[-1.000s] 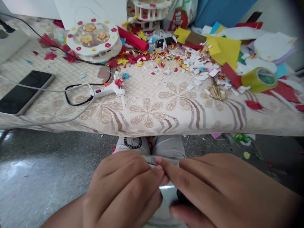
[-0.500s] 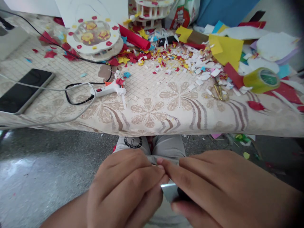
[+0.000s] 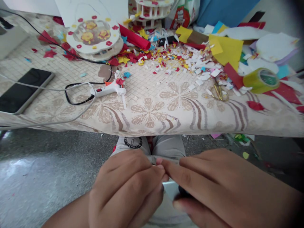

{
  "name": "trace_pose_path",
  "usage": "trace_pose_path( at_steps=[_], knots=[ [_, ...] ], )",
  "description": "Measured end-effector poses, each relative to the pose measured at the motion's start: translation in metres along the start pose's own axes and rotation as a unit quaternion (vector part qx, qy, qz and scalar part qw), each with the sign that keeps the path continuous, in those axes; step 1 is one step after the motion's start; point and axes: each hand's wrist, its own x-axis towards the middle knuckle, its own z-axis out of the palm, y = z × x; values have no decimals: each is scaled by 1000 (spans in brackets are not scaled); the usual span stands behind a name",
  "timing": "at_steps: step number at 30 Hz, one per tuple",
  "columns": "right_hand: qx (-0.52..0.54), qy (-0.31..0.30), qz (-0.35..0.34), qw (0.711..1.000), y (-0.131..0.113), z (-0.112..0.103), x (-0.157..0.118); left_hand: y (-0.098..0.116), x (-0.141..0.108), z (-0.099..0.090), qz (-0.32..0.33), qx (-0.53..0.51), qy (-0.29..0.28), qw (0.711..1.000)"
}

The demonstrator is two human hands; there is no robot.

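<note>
Over my lap, my left hand (image 3: 129, 190) is closed, its fingertips pinched together against those of my right hand. Whatever it pinches is hidden behind the fingers. My right hand (image 3: 211, 186) grips a flat silver blade with a black handle (image 3: 171, 189) between thumb and fingers. Only a short part of this tool shows, with its edge close to the left fingertips. Both hands are below the near edge of the table (image 3: 149, 123).
On the table lie a white glue gun (image 3: 109, 90), a phone (image 3: 26, 90), cables, yellow tape (image 3: 261, 79), small metal scissors (image 3: 218, 91) and many paper scraps (image 3: 180, 58). A decorated white round piece (image 3: 93, 34) stands at the back left. Scraps also litter the floor.
Both hands stay nearly in place, with fingertips still together. The blade has shifted and tilted very slightly in my right hand.
</note>
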Motion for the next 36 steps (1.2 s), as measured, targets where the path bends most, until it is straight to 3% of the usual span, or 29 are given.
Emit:
trace_pose_path(
  at_steps=[11,36],
  knots=[
    [-4,-27,7,1000,-3,-4,0,2,0,2,19,8,14,1000],
    [-55,-35,-13,998,-3,-1,-6,-12,-11,0,50,-50,-106,992]
  ],
)
